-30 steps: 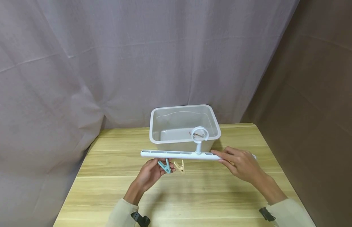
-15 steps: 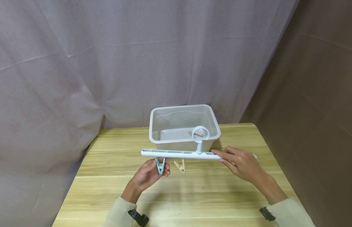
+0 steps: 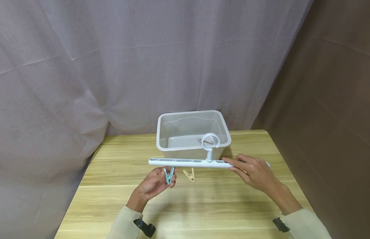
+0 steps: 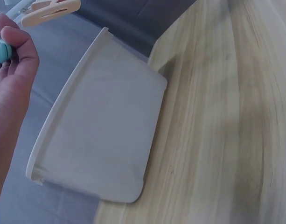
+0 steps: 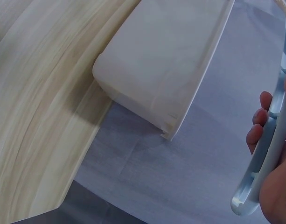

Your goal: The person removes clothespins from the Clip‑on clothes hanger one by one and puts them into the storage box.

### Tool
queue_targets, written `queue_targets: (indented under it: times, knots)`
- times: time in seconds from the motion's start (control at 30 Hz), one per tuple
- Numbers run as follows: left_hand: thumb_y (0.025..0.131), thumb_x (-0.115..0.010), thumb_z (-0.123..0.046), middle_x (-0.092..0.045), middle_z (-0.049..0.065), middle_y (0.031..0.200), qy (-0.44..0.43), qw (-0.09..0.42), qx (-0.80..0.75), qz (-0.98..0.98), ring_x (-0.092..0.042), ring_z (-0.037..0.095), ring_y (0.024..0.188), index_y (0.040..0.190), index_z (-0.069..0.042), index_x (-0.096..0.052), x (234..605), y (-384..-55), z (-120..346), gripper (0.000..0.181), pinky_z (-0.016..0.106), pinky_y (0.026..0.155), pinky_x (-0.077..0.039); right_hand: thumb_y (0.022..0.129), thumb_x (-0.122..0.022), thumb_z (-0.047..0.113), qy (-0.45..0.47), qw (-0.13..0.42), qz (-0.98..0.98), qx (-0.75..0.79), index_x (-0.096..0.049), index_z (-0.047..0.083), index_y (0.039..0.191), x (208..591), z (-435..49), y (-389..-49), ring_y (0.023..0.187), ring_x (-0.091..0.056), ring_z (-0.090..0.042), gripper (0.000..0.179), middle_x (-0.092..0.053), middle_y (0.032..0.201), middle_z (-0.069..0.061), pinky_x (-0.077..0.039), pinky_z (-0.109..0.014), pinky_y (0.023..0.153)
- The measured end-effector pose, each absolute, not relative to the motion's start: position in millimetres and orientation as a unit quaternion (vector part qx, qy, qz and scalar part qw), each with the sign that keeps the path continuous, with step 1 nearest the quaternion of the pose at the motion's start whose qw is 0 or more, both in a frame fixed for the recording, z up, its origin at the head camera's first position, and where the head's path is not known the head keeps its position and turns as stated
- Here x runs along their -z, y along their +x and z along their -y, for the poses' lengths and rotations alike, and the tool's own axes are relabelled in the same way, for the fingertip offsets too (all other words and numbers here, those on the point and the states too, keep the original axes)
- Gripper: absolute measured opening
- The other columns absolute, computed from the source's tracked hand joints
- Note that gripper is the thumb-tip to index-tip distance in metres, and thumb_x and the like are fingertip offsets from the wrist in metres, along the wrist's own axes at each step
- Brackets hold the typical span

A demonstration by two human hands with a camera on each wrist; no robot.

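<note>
In the head view my right hand (image 3: 253, 171) grips the right part of a white hanger bar (image 3: 179, 162), which runs level across the view with a round hook ring (image 3: 202, 142) standing up from it. In the right wrist view the fingers curl round the grooved hanger (image 5: 268, 133). My left hand (image 3: 153, 184) holds a teal clip (image 3: 168, 177) between thumb and fingers, right under the bar's left end. To its right, a pale yellow clip (image 3: 191, 176) hangs below the bar. In the left wrist view the teal clip (image 4: 2, 51) shows end-on, partly cut off.
A grey-beige plastic bin (image 3: 161, 126) stands at the back of the wooden table (image 3: 122, 192), behind the hanger. A small brownish item (image 3: 200, 140) lies inside it. Grey curtains (image 3: 137, 66) surround the table at the back and sides.
My left hand has shifted a little to the left along the bar, with the teal clip turning more upright. The right hand and the hanger have stayed nearly still.
</note>
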State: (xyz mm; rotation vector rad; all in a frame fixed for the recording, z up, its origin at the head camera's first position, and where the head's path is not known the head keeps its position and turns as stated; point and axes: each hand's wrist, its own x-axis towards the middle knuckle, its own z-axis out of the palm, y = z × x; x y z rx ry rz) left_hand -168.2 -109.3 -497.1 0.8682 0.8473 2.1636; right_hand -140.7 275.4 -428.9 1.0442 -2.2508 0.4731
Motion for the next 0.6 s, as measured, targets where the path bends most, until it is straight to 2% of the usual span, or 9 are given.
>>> queue_targets:
  times: [0.13, 0.27, 0.43, 0.6]
  knots:
    - [0.106, -0.050, -0.024, -0.065, 0.005, 0.103, 0.337, 0.300, -0.820, -0.351, -0.060, 0.013, 0.091, 0.125, 0.000, -0.062, 495.8, -169.3, 109.3, 0.032, 0.026, 0.081, -0.049, 0.105, -0.049, 0.043, 0.394, 0.301, 0.850, -0.180, -0.074, 0.019, 0.122, 428.5, -274.9, -140.7, 0.059, -0.039, 0.002, 0.039, -0.059, 0.083, 0.010, -0.031, -0.015, 0.045]
    - [0.105, -0.054, -0.020, -0.066, 0.006, 0.103, 0.338, 0.244, -0.822, -0.389, -0.061, 0.014, 0.090, 0.120, 0.002, -0.064, 493.7, -168.5, 107.0, 0.028, 0.025, 0.079, -0.050, 0.105, -0.049, 0.043, 0.393, 0.295, 0.851, -0.184, -0.074, 0.019, 0.122, 429.4, -275.3, -140.6, 0.059, -0.040, 0.001, 0.039, -0.058, 0.083, 0.010, -0.032, -0.016, 0.045]
    - [0.103, -0.054, -0.003, -0.067, 0.006, 0.094, 0.308, 0.171, -0.819, -0.454, -0.063, 0.015, 0.086, 0.109, 0.005, -0.068, 490.3, -164.6, 103.1, 0.018, 0.027, 0.077, -0.052, 0.105, -0.049, 0.043, 0.392, 0.288, 0.853, -0.188, -0.074, 0.018, 0.123, 429.7, -275.6, -140.7, 0.059, -0.040, 0.001, 0.039, -0.056, 0.082, 0.010, -0.033, -0.016, 0.046]
    - [0.095, -0.054, 0.012, -0.068, 0.007, 0.085, 0.253, 0.102, -0.797, -0.539, -0.065, 0.016, 0.079, 0.103, 0.011, -0.069, 487.2, -159.6, 98.0, 0.018, 0.028, 0.074, -0.054, 0.105, -0.049, 0.043, 0.393, 0.289, 0.852, -0.190, -0.073, 0.018, 0.124, 429.3, -275.2, -140.5, 0.059, -0.039, 0.001, 0.040, -0.056, 0.081, 0.011, -0.031, -0.015, 0.046]
